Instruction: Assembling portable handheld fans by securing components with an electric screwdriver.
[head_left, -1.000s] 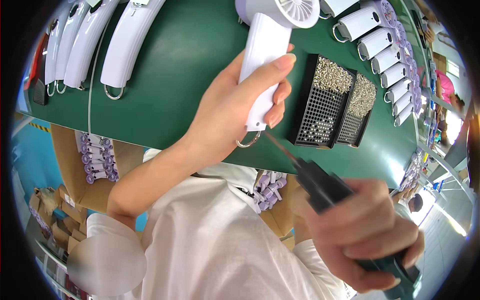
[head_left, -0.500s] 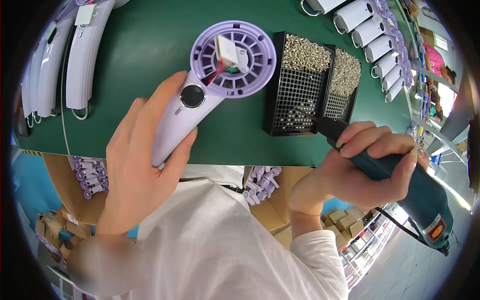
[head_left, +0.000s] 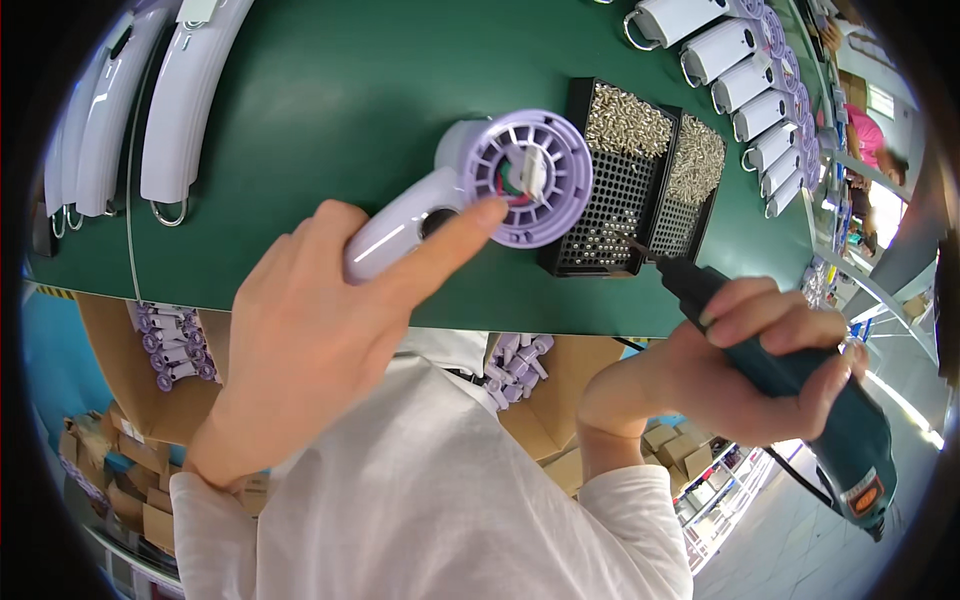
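Holding the fan, head view: the left hand (head_left: 320, 275) has its fingers wrapped on the handle of a pale purple handheld fan (head_left: 450, 188), one digit stretched out to the rim of the fan head (head_left: 525, 150).
Fan's lie: it is up and to the right of the left palm, over the green table (head_left: 330, 120); its long axis runs from the palm at lower left to the head at upper right. Whether it rests on the table, I cannot tell.
Fan head: the slotted round side faces up, a white piece and red wire showing in it; a dark button (head_left: 437, 222) is partly covered by the hand.
Screwdriver: the right hand (head_left: 735, 395) is clamped around a dark teal electric screwdriver (head_left: 773, 370), its long axis slanting from lower right to upper left, towards the fan head.
Bit: its tip (head_left: 643, 247) is at the lower right of the left black tray (head_left: 622, 180); contact with a screw is too small to make out.
Nearer hand: the left touches the fan; the right is well apart, the left tray between its bit and the fan head.
Beside the left tray: a right black tray (head_left: 672, 228), also heaped with silver screws (head_left: 690, 165) at its far end.
Upper right: a row of fans (head_left: 720, 55).
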